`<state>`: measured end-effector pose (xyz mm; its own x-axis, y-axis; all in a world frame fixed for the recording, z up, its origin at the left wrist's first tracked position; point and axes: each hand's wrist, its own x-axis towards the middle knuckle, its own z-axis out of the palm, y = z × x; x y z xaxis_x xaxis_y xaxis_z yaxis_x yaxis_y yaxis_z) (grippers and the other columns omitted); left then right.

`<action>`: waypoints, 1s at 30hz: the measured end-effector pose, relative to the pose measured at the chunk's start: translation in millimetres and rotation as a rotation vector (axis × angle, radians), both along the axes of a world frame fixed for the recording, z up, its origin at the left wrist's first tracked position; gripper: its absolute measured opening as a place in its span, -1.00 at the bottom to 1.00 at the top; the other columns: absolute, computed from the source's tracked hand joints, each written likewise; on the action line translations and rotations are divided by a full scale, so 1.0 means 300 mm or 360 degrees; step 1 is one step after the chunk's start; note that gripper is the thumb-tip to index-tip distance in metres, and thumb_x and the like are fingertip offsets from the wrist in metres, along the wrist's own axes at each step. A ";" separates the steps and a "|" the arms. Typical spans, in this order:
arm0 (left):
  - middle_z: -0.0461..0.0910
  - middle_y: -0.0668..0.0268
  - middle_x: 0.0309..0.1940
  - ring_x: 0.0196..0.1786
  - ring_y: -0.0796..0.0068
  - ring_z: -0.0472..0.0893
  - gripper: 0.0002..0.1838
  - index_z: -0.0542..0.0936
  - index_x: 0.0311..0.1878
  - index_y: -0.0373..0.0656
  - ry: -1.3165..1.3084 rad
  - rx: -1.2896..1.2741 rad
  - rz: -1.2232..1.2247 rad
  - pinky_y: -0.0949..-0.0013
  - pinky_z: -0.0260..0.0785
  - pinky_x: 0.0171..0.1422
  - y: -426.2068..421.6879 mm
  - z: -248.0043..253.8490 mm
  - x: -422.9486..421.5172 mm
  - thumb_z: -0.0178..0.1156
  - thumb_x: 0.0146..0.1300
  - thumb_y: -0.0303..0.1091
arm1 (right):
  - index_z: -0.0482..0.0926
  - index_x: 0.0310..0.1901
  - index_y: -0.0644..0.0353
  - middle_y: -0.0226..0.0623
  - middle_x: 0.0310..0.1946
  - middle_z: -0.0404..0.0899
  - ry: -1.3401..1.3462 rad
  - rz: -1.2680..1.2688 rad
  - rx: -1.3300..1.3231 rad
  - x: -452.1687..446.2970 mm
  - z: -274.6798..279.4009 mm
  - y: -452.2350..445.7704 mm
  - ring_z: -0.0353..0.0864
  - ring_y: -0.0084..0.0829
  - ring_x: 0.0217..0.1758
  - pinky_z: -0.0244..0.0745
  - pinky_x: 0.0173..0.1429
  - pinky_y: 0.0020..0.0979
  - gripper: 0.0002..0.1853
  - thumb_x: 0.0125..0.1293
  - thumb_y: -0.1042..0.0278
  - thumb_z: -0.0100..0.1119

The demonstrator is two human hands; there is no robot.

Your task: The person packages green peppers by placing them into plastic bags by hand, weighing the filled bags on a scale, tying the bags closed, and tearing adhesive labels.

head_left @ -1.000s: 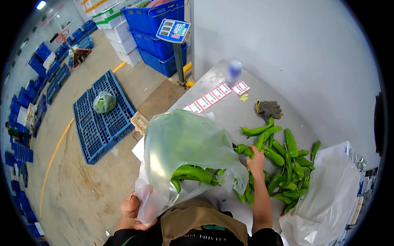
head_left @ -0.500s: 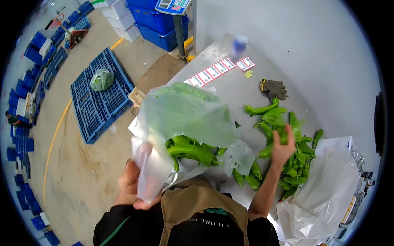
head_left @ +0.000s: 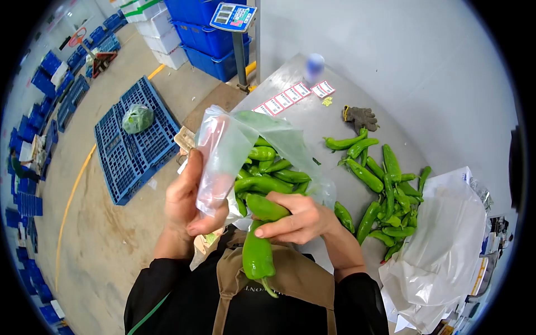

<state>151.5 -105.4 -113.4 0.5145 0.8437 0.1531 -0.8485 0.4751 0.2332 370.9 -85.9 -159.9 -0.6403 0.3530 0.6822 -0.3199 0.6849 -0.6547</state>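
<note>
My left hand [head_left: 192,198] grips the edge of a clear plastic bag [head_left: 290,131], holding its mouth apart. Several green peppers [head_left: 273,173] lie inside the bag. In front of the opening, my right hand [head_left: 301,218] is closed around green peppers; one large pepper [head_left: 258,257] hangs down with its stem lowest, and another [head_left: 265,207] points toward the bag. On the metal table [head_left: 335,92] to the right spreads a loose pile of green peppers [head_left: 391,195].
A grey work glove [head_left: 360,118] and barcode labels [head_left: 283,99] lie on the table's far part. White plastic sheeting [head_left: 432,245] covers the right side. A scale display [head_left: 233,17] stands at the back. On the floor to the left, a blue pallet [head_left: 120,167] carries a wrapped green vegetable [head_left: 137,119].
My right hand has moved left from the pepper pile to the bag, now with peppers in it. My left hand has risen and turned the bag's edge, so more peppers show inside.
</note>
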 end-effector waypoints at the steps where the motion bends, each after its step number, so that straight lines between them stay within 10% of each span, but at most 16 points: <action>1: 0.54 -0.08 -0.16 -0.95 0.54 0.20 -0.45 0.11 0.37 -0.12 0.0019 -0.0001 0.0035 0.56 0.01 -0.93 -0.009 0.008 -0.009 -0.37 0.45 0.00 | 0.64 -0.07 0.11 0.02 -0.14 0.56 -0.0152 0.0021 -0.0043 0.000 -0.002 0.020 0.59 -0.11 -0.23 0.50 -0.16 -0.28 -0.55 -0.12 0.59 0.33; 5: 0.54 -0.10 -0.22 -0.95 0.55 0.18 -0.45 0.10 0.36 -0.17 0.0011 0.0038 0.0024 0.57 -0.02 -0.94 -0.044 0.018 -0.033 -0.39 0.46 -0.03 | 0.52 0.07 0.10 -0.14 0.02 0.53 -0.1058 -0.0347 -0.0286 -0.037 -0.071 0.184 0.51 -0.24 0.06 0.33 0.19 -0.32 -0.52 0.02 0.41 0.29; 10: 0.52 0.01 -0.51 -0.95 0.57 0.19 -0.45 0.13 0.34 -0.24 0.0195 -0.0185 0.0090 0.58 -0.03 -0.94 -0.082 0.049 -0.031 -0.40 0.47 -0.04 | 0.27 0.29 0.02 -0.06 0.20 0.36 -0.1141 -0.1117 -0.0322 -0.044 -0.258 0.328 0.41 -0.15 0.17 0.31 0.19 -0.28 -0.49 0.29 0.35 0.05; 12: 0.50 0.06 -0.62 -0.94 0.58 0.21 -0.44 0.14 0.34 -0.23 0.0169 -0.0204 0.0093 0.58 -0.02 -0.94 -0.079 0.027 -0.049 -0.41 0.47 -0.03 | 0.31 0.24 0.10 -0.07 0.20 0.33 -0.1260 -0.0950 -0.0396 -0.054 -0.120 0.188 0.37 -0.10 0.21 0.26 0.25 -0.22 -0.43 0.14 0.42 0.15; 14: 0.45 0.14 -0.73 -0.94 0.60 0.22 -0.44 0.15 0.34 -0.21 0.0183 -0.0182 0.0082 0.58 -0.01 -0.93 -0.077 0.021 -0.063 -0.42 0.47 -0.01 | 0.34 0.22 0.09 -0.07 0.16 0.35 -0.0922 -0.0960 0.0586 -0.027 -0.106 0.063 0.36 -0.09 0.21 0.25 0.24 -0.16 -0.38 0.04 0.48 0.20; 16: 0.43 0.15 -0.75 -0.94 0.61 0.22 -0.43 0.14 0.35 -0.20 0.0179 -0.0165 0.0059 0.59 0.00 -0.93 -0.076 0.014 -0.071 -0.42 0.47 -0.01 | 0.42 0.15 0.08 -0.07 0.08 0.39 -0.1169 -0.0519 0.0344 0.041 -0.088 -0.063 0.37 -0.11 0.19 0.27 0.19 -0.12 -0.38 -0.08 0.57 0.18; 23: 0.30 0.31 -0.91 -0.94 0.65 0.22 -0.40 0.29 0.23 -0.29 0.0166 -0.0127 0.0009 0.62 -0.01 -0.91 -0.053 0.002 -0.034 -0.44 0.46 0.03 | 0.45 0.03 0.21 -0.13 0.01 0.43 -0.1371 -0.1100 0.0397 0.234 -0.324 -0.137 0.42 -0.15 0.07 0.29 0.16 -0.19 -0.45 -0.13 0.57 0.26; 27: 0.27 0.38 -0.93 -0.95 0.70 0.19 -0.39 0.30 0.20 -0.36 0.0149 -0.0005 -0.0058 0.65 -0.04 -0.91 -0.038 -0.014 -0.040 -0.46 0.46 0.01 | 0.45 -0.02 0.26 -0.11 -0.10 0.49 -0.0950 -0.1340 0.0027 0.269 -0.235 -0.159 0.46 -0.12 -0.03 0.35 0.05 -0.22 -0.43 -0.17 0.46 0.39; 30: 0.52 0.13 -0.50 -0.94 0.63 0.17 -0.48 0.22 0.30 -0.20 0.0082 0.0126 -0.0167 0.59 -0.09 -0.91 -0.026 -0.039 -0.053 -0.39 0.46 -0.06 | 0.43 -0.04 0.28 -0.11 -0.16 0.51 -0.0824 -0.1435 -0.0264 0.224 -0.206 -0.156 0.46 -0.12 -0.07 0.36 0.01 -0.22 -0.41 -0.19 0.39 0.45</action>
<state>135.7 -113.2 -125.2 0.6083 0.7711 0.1882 -0.7810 0.5391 0.3152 438.1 -132.8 -221.6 -0.2937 0.9077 0.2998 0.6091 0.4194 -0.6731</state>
